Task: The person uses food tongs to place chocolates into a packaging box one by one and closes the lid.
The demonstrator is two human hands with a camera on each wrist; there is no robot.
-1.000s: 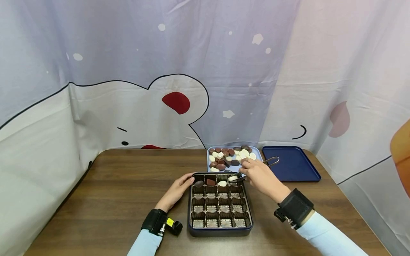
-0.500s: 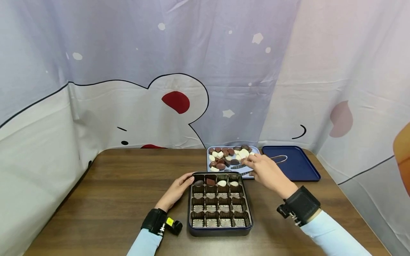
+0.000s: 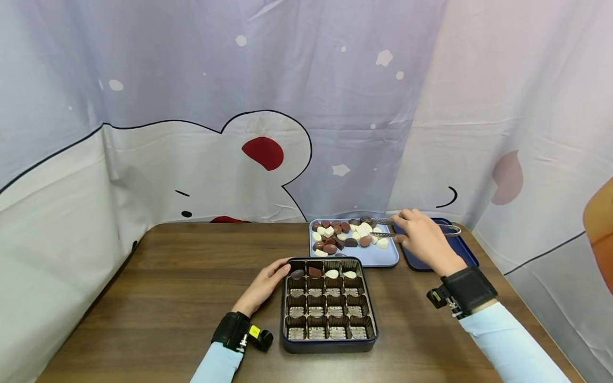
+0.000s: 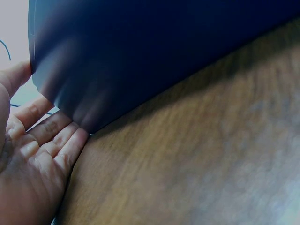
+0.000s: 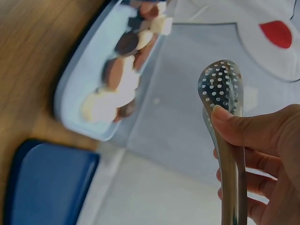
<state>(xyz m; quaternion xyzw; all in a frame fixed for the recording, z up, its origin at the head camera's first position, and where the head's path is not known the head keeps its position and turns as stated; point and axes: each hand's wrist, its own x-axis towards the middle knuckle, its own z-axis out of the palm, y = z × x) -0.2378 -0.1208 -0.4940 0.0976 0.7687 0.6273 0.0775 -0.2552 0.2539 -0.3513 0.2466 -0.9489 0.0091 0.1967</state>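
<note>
My left hand (image 3: 263, 284) rests against the far left corner of a dark blue box (image 3: 330, 347) with a divided insert; in the left wrist view its fairly straight fingers touch the box's side. Along the box's far row lie a dark oval chocolate (image 3: 297, 274), a brown square chocolate (image 3: 314, 272) and two white chocolates (image 3: 332, 274), each in its own compartment. My right hand (image 3: 426, 239) holds metal tongs (image 5: 229, 164) with perforated tips, thumb on one arm and fingers on the other. Nothing shows between the tips, which are over the light blue tray (image 3: 380, 259).
Several brown, dark and white chocolates (image 3: 330, 248) lie on the light blue tray behind the box. A dark blue tray (image 3: 462, 252) is at the right, partly under my right hand. A printed curtain (image 3: 354, 133) hangs behind the wooden table (image 3: 201, 287).
The tongs let go of a white chocolate in the far right compartment. My right hand then moved back and right, carrying the tongs over the light blue tray. My left hand stayed put.
</note>
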